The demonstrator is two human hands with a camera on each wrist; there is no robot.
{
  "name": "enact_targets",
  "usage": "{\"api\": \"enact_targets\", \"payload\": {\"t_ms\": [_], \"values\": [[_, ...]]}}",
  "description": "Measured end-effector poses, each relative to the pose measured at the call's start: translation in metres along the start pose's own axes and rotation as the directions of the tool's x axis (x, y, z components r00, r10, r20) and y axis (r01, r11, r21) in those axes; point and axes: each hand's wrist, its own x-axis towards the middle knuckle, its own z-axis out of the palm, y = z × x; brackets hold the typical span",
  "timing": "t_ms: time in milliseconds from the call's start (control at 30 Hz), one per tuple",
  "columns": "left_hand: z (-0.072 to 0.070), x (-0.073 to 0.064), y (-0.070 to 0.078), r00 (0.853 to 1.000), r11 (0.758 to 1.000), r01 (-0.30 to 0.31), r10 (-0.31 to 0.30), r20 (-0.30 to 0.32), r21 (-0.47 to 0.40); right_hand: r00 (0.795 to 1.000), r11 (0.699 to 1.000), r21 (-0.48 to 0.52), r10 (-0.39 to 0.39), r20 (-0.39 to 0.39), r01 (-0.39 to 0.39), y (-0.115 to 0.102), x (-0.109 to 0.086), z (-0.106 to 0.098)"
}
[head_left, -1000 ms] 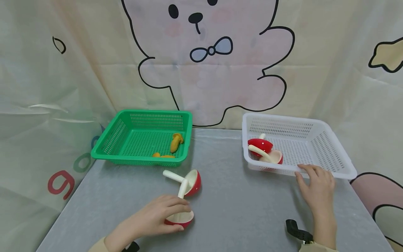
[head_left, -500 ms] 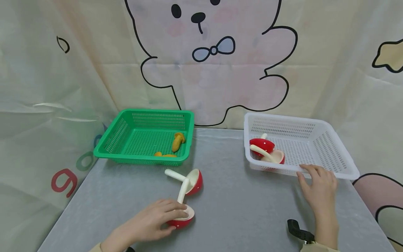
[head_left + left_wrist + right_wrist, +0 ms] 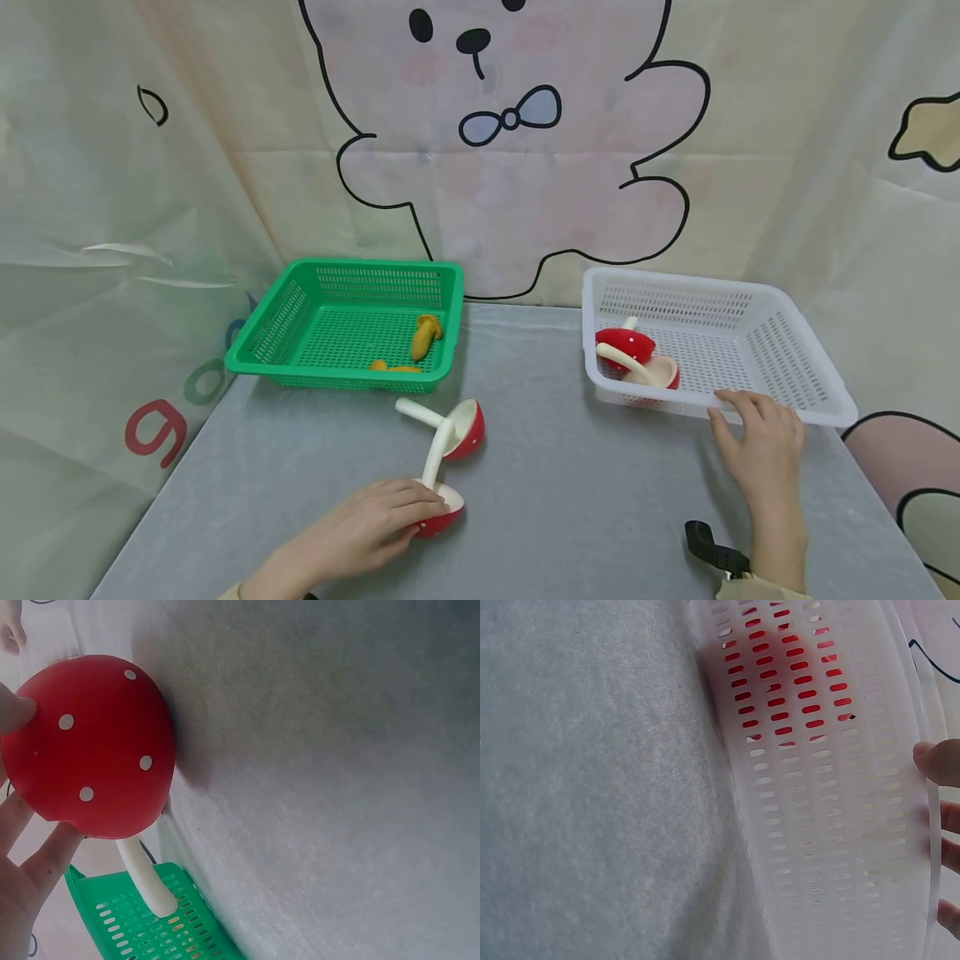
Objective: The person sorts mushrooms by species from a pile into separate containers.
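In the head view my left hand [image 3: 356, 527] holds a toy mushroom with a red, white-dotted cap [image 3: 441, 523] by that cap. The thumb presses the red side [image 3: 90, 750] in the left wrist view, with fingers over the cream underside. Its white stem points away and overlaps a second red mushroom [image 3: 470, 432], which lies on its side on the table. My right hand [image 3: 761, 454] grips the near rim of a white basket [image 3: 720, 354], thumb on the outside and fingers over the edge. Red mushrooms [image 3: 624, 342] lie at that basket's left end.
A green basket [image 3: 337, 380] stands at the back left with yellow-brown toy mushrooms [image 3: 425, 338] in its right part. The grey-covered table [image 3: 570, 500] reaches back to a printed curtain [image 3: 525, 200]. A black wrist mount [image 3: 712, 550] sits by my right forearm.
The left hand's thumb has drawn back leftward along the cap, and the held mushroom has shifted slightly away from me. The right hand stays on the basket rim. The head view has turned slightly.
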Motion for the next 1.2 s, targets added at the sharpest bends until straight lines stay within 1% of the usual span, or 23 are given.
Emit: {"api": "enact_targets", "payload": {"t_ms": [67, 300, 367, 533, 700, 833, 933, 1033, 1100, 1200], "values": [[-0.001, 0.0, 0.001, 1.0, 1.0, 0.003, -0.003, 0.0, 0.002, 1.0, 1.0, 0.003, 0.0, 0.001, 0.0, 0.0, 0.0, 0.0], [-0.006, 0.001, 0.004, 0.999, 0.999, -0.038, 0.039, -0.028, 0.022, 1.0, 1.0, 0.006, 0.001, -0.004, -0.001, 0.0, 0.001, 0.0], [-0.008, 0.003, 0.006, 0.999, 0.999, -0.038, 0.039, -0.029, 0.026, 1.0, 1.0, 0.003, 0.004, -0.001, -0.004, 0.0, 0.001, 0.0], [-0.014, 0.006, 0.011, 0.998, 0.998, -0.051, 0.053, -0.039, 0.033, 1.0, 1.0, -0.001, 0.002, 0.001, -0.002, -0.001, 0.001, 0.0], [-0.02, 0.012, 0.016, 0.995, 0.995, -0.083, 0.086, -0.059, 0.058, 1.0, 1.0, -0.003, 0.004, 0.003, -0.004, -0.001, 0.001, 0.0], [-0.025, 0.019, 0.019, 0.994, 0.991, -0.089, 0.096, -0.057, 0.103, 1.0, 1.0, -0.002, 0.013, 0.01, -0.013, -0.001, 0.001, -0.001], [-0.029, 0.026, 0.02, 0.993, 0.984, -0.093, 0.102, -0.056, 0.155, 1.0, 1.0, -0.005, 0.017, 0.014, -0.017, -0.001, 0.001, -0.001], [-0.033, 0.035, 0.019, 0.987, 0.97, -0.118, 0.139, -0.084, 0.213, 1.0, 1.0, -0.011, 0.017, 0.017, -0.017, -0.001, 0.0, -0.001], [-0.035, 0.041, 0.017, 0.979, 0.959, -0.136, 0.168, -0.114, 0.25, 1.0, 1.0, -0.015, 0.015, 0.02, -0.015, -0.001, 0.0, -0.002], [-0.038, 0.051, 0.014, 0.964, 0.941, -0.162, 0.216, -0.157, 0.299, 1.0, 1.0, -0.014, 0.009, 0.021, -0.009, -0.003, 0.0, -0.002]]}}
